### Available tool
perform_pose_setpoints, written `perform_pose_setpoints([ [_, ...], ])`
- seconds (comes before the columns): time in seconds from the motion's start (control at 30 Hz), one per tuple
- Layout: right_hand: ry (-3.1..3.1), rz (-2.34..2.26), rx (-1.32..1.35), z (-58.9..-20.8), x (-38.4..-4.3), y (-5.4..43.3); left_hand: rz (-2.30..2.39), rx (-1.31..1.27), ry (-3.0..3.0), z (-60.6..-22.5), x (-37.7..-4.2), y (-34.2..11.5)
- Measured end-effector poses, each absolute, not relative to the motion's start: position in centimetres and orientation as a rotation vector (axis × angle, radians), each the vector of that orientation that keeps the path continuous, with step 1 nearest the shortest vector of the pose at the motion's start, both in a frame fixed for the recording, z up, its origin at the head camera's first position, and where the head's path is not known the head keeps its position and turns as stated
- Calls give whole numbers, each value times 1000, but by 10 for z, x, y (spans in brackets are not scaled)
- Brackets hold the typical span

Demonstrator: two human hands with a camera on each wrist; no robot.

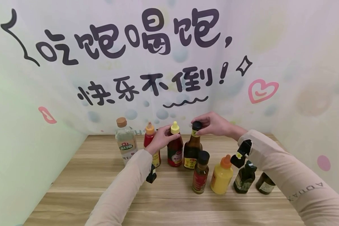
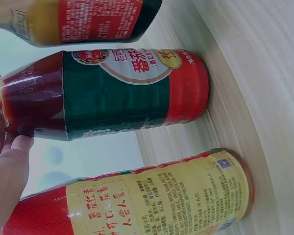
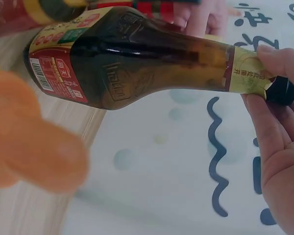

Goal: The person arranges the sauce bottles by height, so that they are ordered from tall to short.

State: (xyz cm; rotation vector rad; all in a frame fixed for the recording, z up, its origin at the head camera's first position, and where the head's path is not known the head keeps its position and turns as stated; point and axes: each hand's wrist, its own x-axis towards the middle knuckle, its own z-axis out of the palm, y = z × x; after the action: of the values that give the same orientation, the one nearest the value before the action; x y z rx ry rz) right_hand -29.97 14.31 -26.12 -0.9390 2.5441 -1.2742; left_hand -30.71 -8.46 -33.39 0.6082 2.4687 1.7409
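Note:
My left hand point(image 1: 161, 138) grips a dark red ketchup bottle point(image 1: 175, 153) around its neck, just under the yellow nozzle cap. In the left wrist view, that ketchup bottle point(image 2: 115, 93) shows a green and red label, its base at the wood surface. My right hand point(image 1: 214, 124) pinches a brown glass sauce bottle point(image 1: 192, 147) at its black cap and neck. The right wrist view has thumb and fingers on either side of the neck of this sauce bottle point(image 3: 127, 58). Left of the ketchup, partly behind my left arm, stands a red squeeze bottle point(image 1: 149, 140) with an orange cap.
A clear vinegar bottle point(image 1: 125, 138) stands at the far left of the back row. In front at right are a small red-labelled bottle point(image 1: 200, 177), a yellow squeeze bottle point(image 1: 221, 179) and two dark bottles point(image 1: 244, 180). A printed cloth point(image 1: 147, 66) hangs behind the wooden table point(image 1: 164, 201).

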Motion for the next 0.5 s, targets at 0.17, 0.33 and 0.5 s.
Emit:
perform_pose_setpoints([
  [0.17, 2570, -1261, -885, -267, -305, 147, 1751, 581, 2466, -343, -317, -85],
  [0.33, 2581, -1258, -841, -273, -310, 150, 1744, 557, 2490, -352, -324, -85],
  [0.5, 2593, -1238, -811, -280, -316, 154, 1736, 545, 2509, -352, -323, -84],
])
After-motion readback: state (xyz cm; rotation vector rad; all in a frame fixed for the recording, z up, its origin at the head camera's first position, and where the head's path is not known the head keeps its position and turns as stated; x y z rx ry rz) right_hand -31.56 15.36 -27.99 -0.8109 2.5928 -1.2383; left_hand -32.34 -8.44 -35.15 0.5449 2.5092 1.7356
